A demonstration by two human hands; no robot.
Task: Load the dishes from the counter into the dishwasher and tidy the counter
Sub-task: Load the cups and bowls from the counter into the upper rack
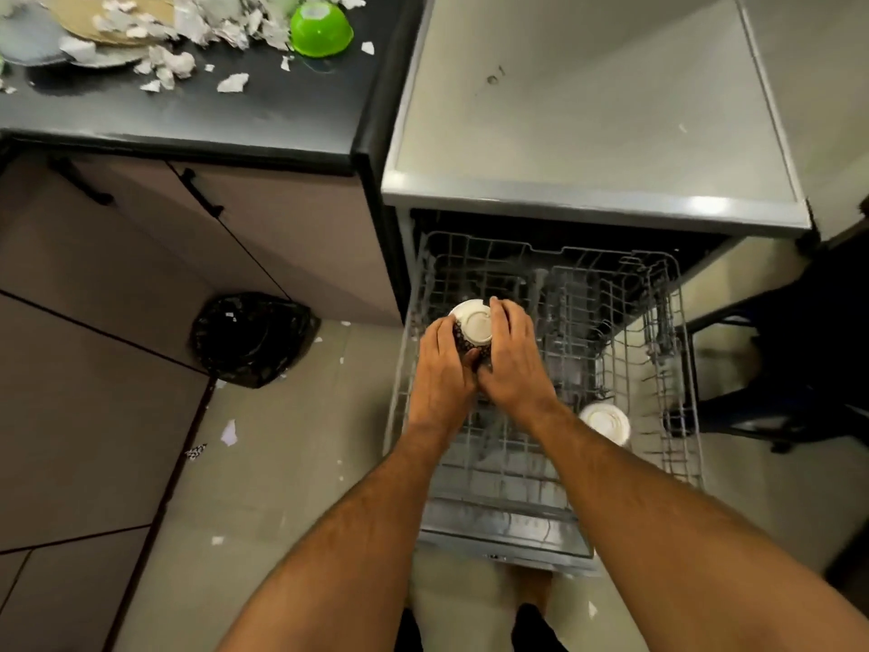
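Both hands meet at the centre of the frame around one small bowl with a dark patterned outside and a white base (472, 328), which is turned upside down so its white foot ring faces up. The left hand (442, 364) cups the bowl's left side with fingers curled against the patterned wall; the right hand (510, 355) wraps the right side, its fingertips (496, 305) resting on the rim of the base. The thumbs meet below the bowl. Both bare forearms reach in from the bottom of the frame.

The bowl is held over the left part of the pulled-out grey wire dishwasher rack (564, 331), which fills the middle right of the frame. Whether the bowl already touches the wires cannot be told. Lower right in the same rack sits a second upside-down bowl with a white base (605, 422), well apart from the hands and partly hidden by the right forearm. Above the rack lies the flat silver-grey top of the dishwasher (588, 134).

In the upper left of the frame runs a black counter (211, 120). On it stands an inverted bright green plastic bowl (320, 29), with torn white paper scraps (197, 35) scattered beside it and over a stack of plates (84, 30) at the corner. Below the counter, a black bin bag (254, 338) sits on the pale tiled floor (282, 463), where a few more scraps lie.
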